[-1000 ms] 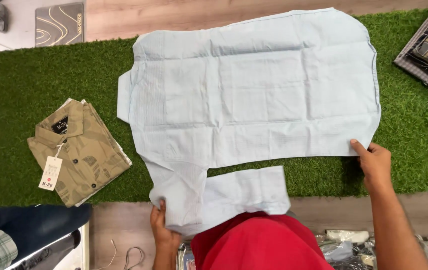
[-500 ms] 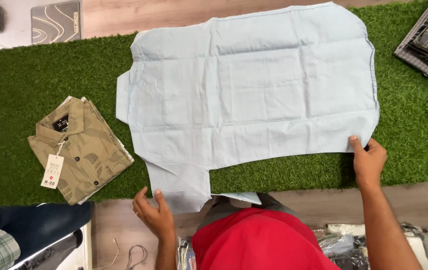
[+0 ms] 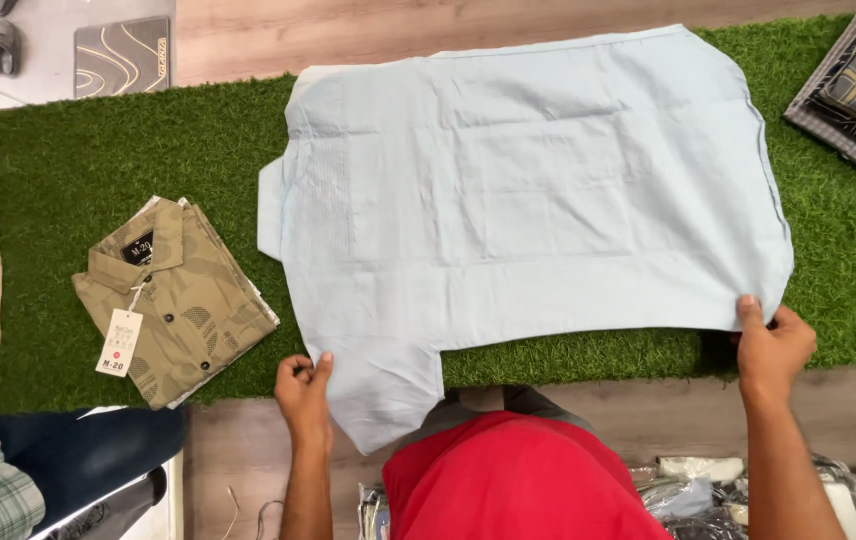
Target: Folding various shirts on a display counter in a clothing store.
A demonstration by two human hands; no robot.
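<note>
One pale blue shirt [image 3: 528,190] lies flat across the middle of the green-turfed desk [image 3: 148,150], left hand [image 3: 303,390] fingers pinching its sleeve at the near edge and right hand [image 3: 773,345] fingers pressed on the hem corner, so I'd guess folding is underway and that sleeve needs tucking in, with one folded olive shirt [image 3: 173,300] beside.

We see a bright, evenly lit view, the light soft and seemingly from overhead. The pale blue shirt [image 3: 528,190] is our landmark: its creases cast only faint shading, and a narrow dark shadow lies on the green turf [image 3: 98,160] just under its lower right corner. No glare shows on it. Focus is sharp across it; beyond its right edge we notice slight bending of lines.
</note>
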